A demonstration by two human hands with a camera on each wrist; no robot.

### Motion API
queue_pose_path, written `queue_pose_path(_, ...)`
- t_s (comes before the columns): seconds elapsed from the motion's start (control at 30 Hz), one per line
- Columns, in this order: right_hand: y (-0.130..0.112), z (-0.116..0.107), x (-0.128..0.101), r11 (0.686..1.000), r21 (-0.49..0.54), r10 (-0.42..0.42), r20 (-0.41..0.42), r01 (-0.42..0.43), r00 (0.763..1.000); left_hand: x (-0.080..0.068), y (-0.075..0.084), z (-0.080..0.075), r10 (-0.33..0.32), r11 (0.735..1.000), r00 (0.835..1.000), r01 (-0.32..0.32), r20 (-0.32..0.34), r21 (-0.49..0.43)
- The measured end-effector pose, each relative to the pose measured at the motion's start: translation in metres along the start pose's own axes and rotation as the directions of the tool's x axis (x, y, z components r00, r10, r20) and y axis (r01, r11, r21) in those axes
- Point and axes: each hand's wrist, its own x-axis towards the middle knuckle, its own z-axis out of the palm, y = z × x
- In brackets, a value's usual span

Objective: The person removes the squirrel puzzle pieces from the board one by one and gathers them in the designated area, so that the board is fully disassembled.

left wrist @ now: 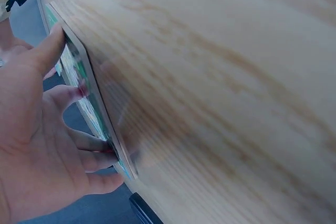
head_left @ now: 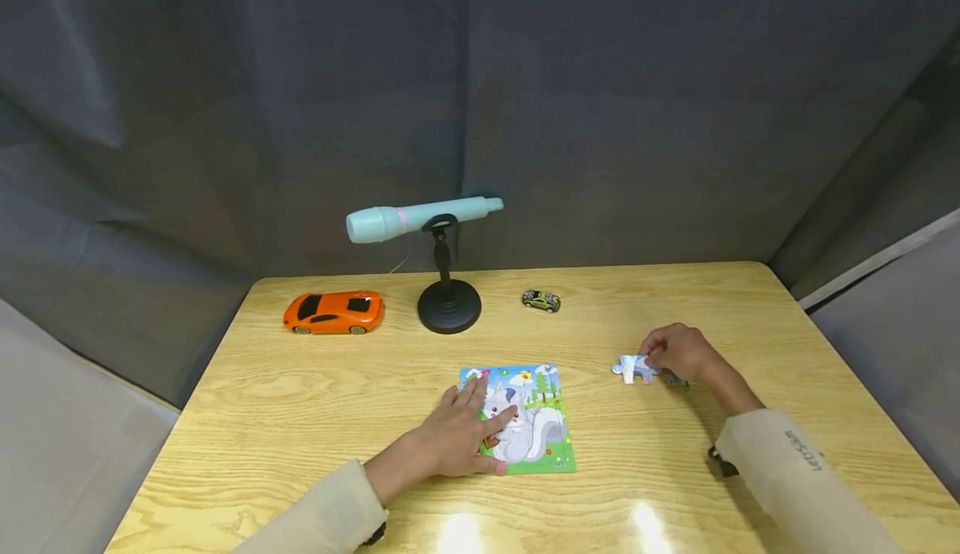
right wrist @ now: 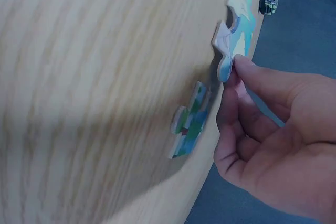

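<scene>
A colourful squirrel puzzle board (head_left: 536, 421) lies on the wooden table (head_left: 300, 421) near the front middle. My left hand (head_left: 465, 433) rests flat on the board's left part, its straight fingers (left wrist: 63, 95) pressing on the board (left wrist: 89, 103). To the right, my right hand (head_left: 675, 352) pinches a blue and white puzzle piece (head_left: 633, 368) by its edge. In the right wrist view the thumb and fingers (right wrist: 247, 72) grip this piece (right wrist: 236, 30), tilted up off the table. A second, green piece (right wrist: 189, 121) lies flat beside the hand (head_left: 678, 381).
A pale blue microphone (head_left: 420, 217) sits on a black stand (head_left: 448, 304) at the back middle. An orange toy car (head_left: 333, 312) stands at the back left. A small green toy car (head_left: 542, 300) is right of the stand. Grey curtains surround the table.
</scene>
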Motion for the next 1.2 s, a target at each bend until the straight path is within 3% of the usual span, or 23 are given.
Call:
queue_pose_path(0.53,-0.007,0.002,0.002,1.000,-0.019,-0.026,-0.053,0.025,0.998,0.001,-0.001,-0.002,-0.009,1.000,1.000,0.009,0.018,-0.013)
queue_pose_path(0.77,-0.030,0.010,0.009,0.997,-0.025,-0.073,-0.058,0.072,0.996,0.000,-0.002,0.000,-0.007,1.000,1.000,0.007,0.012,-0.019)
queue_pose_path(1.2,-0.090,0.042,0.028,0.989,0.068,-0.128,-0.031,0.130,0.991,-0.002,0.000,-0.002,-0.007,1.000,1.000,0.007,-0.007,0.025)
